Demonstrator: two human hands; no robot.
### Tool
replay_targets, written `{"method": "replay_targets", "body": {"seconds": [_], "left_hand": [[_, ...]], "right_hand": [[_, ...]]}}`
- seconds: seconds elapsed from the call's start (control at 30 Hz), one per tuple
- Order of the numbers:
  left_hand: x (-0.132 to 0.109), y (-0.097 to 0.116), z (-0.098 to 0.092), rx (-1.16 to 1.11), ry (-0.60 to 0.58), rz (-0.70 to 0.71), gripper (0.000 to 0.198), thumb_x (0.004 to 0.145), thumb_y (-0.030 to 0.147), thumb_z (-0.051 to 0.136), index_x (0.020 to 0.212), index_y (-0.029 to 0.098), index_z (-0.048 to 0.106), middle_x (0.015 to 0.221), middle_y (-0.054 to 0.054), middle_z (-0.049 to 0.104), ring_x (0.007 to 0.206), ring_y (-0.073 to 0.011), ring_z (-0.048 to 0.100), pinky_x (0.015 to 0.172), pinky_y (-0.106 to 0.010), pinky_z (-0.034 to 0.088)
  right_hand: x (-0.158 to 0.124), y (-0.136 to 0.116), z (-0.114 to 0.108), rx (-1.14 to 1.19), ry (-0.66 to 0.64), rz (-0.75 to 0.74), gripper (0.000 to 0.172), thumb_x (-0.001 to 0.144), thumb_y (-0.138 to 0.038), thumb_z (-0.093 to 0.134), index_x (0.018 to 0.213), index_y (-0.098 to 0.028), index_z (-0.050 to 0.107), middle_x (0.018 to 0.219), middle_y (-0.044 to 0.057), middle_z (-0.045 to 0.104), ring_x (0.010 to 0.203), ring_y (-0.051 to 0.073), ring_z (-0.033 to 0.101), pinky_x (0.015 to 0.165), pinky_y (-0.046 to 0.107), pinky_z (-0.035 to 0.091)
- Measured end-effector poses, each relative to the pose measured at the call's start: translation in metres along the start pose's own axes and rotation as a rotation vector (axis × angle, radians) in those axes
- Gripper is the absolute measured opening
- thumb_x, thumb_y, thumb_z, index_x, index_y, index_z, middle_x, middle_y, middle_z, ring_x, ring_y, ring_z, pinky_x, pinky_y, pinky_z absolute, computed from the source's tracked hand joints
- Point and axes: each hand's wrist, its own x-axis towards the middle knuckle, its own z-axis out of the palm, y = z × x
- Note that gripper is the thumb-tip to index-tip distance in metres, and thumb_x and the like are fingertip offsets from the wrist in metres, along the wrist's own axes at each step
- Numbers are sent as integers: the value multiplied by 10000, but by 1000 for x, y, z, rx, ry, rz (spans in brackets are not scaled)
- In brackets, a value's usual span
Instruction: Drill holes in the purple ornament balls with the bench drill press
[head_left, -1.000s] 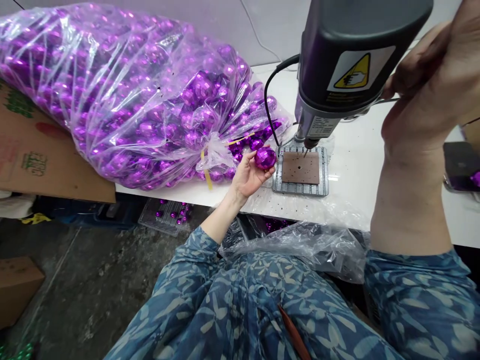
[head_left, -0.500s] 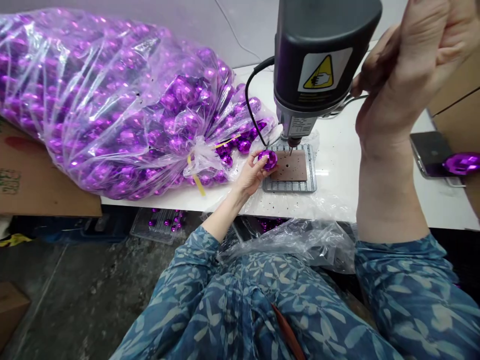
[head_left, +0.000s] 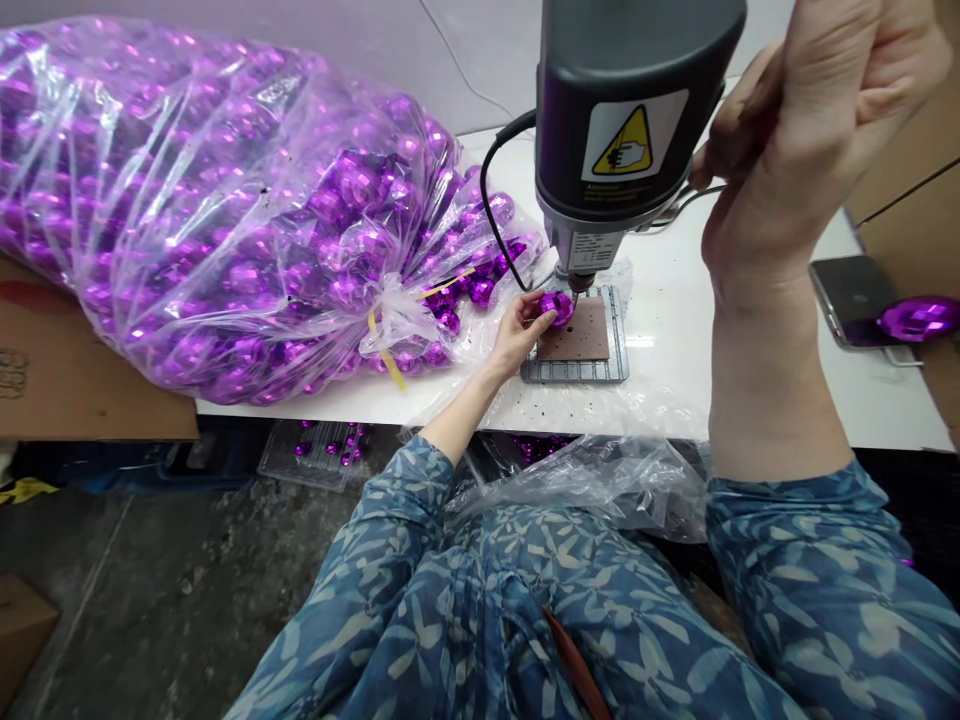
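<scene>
one shiny, faceted purple ball [head_left: 558, 305] is pinched by the left hand [head_left: 519, 332], beneath a black drill head [head_left: 645, 60] and near the corner of a flat brown pad [head_left: 589, 340] on a ribbed grey base [head_left: 618, 335]; the right hand [head_left: 814, 130] is curled beside the drill head, its hold impossible to tell.

A faceted ball [head_left: 556, 306] is coloured shiny purple. The drill head [head_left: 637, 55] is finished in black, its white label [head_left: 634, 140] marked with yellow. The blue clothing [head_left: 420, 560] is patterned with pale leaves.
</scene>
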Motion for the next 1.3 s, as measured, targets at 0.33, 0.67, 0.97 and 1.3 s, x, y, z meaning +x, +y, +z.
{"method": "replay_targets", "body": {"seconds": [0.33, 0.67, 0.97, 1.3], "left_hand": [[7, -4, 8, 36, -52, 73, 634, 804, 566, 1006, 1234, 243, 672, 1258, -103, 807, 1212, -286, 773, 1101, -462, 606], [-7, -9, 11, 309, -42, 176, 607, 848, 411, 1000, 1373, 276, 726, 1454, -132, 743, 1429, -351, 667, 1259, -585, 525], [-15, -7, 24, 266, -27, 217, 530, 910, 393, 957, 1350, 256, 696, 1443, -129, 742, 1434, -340, 680, 1310, -586, 496], [-7, -27, 27, 210, -86, 246, 556, 959, 442, 916, 1392, 264, 616, 1389, -114, 736, 1331, -303, 728, 1225, -563, 582]], "right_hand": [[1, -1, 0, 12, -9, -14, 703, 770, -763, 701, 684, -214, 270, 518, -84, 173, 416, 20, 412, 399, 178, 253], [-1, 0, -2, -123, 0, -43, 721, 832, -812, 616, 696, -193, 273, 557, -56, 109, 437, 6, 417, 432, 142, 275], [-1, -4, 1, -42, 15, 4, 736, 717, -822, 672, 672, -184, 308, 529, -59, 120, 422, 10, 386, 403, 158, 256], [-7, -8, -3, -38, -14, 7, 733, 770, -796, 675, 669, -180, 291, 505, -80, 195, 414, 4, 379, 420, 167, 278]]}}
